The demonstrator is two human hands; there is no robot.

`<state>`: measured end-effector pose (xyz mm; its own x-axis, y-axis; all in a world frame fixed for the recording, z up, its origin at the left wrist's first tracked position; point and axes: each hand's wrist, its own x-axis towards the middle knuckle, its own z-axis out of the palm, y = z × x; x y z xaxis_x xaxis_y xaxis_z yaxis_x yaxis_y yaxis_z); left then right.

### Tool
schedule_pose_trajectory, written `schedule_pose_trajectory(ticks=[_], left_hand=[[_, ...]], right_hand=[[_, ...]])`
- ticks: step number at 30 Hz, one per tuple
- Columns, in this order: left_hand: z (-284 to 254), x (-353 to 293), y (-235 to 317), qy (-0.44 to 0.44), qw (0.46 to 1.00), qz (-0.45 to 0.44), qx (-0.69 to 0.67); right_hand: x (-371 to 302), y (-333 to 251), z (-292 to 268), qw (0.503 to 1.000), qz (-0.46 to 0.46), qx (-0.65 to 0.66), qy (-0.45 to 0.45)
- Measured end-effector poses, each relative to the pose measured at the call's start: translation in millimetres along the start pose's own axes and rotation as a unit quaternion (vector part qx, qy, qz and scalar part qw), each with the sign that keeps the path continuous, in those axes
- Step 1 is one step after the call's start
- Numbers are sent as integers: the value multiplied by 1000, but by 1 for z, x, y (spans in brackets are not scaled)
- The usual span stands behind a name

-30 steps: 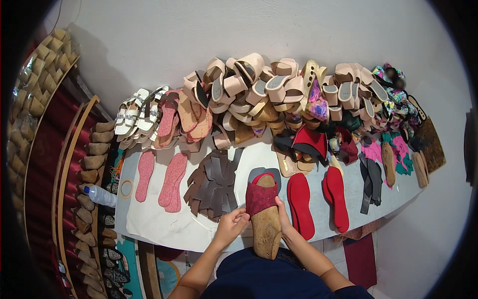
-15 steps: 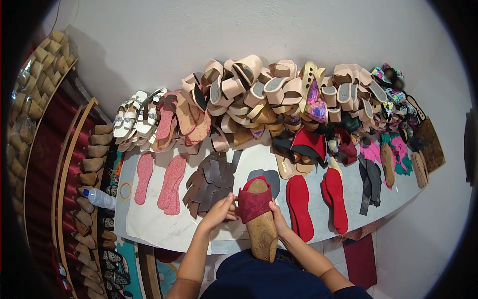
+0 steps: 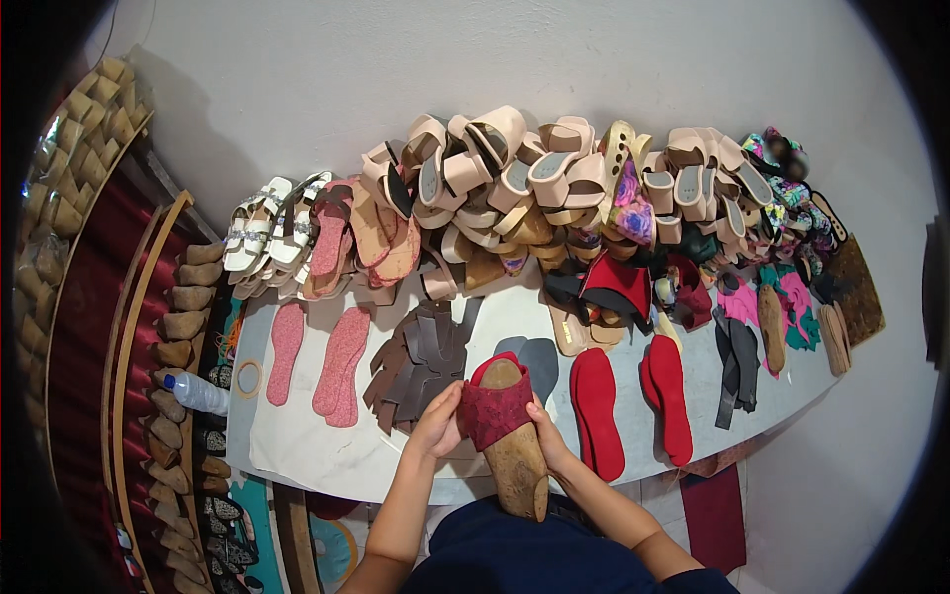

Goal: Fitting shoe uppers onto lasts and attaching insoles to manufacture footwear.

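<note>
left hand (image 3: 437,428) grips the wide, maroon textured strap (image 3: 495,416), right hand (image 3: 551,438) the brown wooden foot-shaped last (image 3: 520,473) inside it; even tension should prevent wrinkles.

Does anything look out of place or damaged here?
No spill or obvious damage shows, including on the held maroon upper. The beige sandals look untidy: heaped, several tipped at odd angles, whereas the red soles lie flat.

Looks like a shoe workshop, from wooden foot forms (image 3: 186,325) racked left of the left hand (image 3: 435,424), sandals (image 3: 465,172) heaped beyond, red soles (image 3: 596,416) beside the right hand (image 3: 550,434).
</note>
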<state>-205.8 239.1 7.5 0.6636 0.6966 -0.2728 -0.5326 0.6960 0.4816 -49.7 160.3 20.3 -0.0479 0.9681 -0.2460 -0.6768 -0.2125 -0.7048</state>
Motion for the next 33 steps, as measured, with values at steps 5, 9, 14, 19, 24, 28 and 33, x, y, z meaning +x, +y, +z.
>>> schedule_pose_trajectory(ticks=[5,9,14,19,24,28,33], left_hand=[[1,0,-3,-11,997,35,71],[-1,1,-6,6,995,45,90],[3,1,-8,21,992,74,105],[8,4,-17,40,990,100,90],[10,12,-26,69,989,122,36],[39,15,-27,119,985,117,46],[19,23,-28,24,997,65,37]], right_hand=[[0,-4,2,1000,2,11,1],[1,0,-1,1000,-6,7,7],[3,2,-1,1000,-21,-14,9],[5,4,-5,1000,-15,-8,12],[9,5,-11,995,-6,-98,-7],[11,2,-17,992,-3,-126,0],[15,-4,-23,939,-10,-343,0]])
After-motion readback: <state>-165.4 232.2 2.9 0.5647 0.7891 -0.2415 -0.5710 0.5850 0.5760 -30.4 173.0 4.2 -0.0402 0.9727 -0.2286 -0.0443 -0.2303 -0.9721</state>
